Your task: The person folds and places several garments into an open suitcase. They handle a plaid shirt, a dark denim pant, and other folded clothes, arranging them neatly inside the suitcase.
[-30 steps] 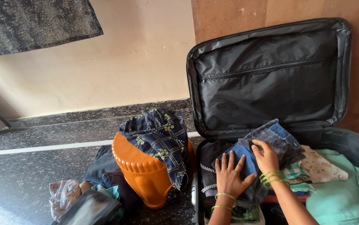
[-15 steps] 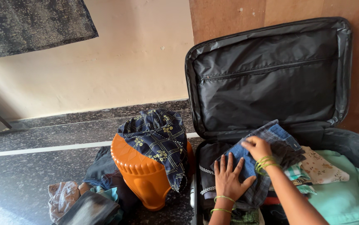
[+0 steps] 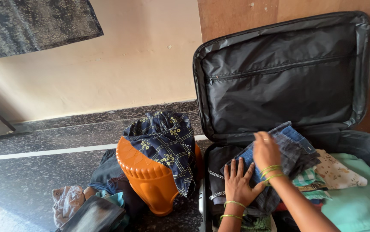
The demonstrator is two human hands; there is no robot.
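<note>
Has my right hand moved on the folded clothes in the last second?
Yes. The right hand slid up the blue folded garment, toward the suitcase lid.

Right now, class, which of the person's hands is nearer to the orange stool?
Left. The left hand lies flat on the folded blue cloth at the suitcase's near edge, closest to the orange stool. The right hand rests farther along the cloth, away from the stool.
</note>
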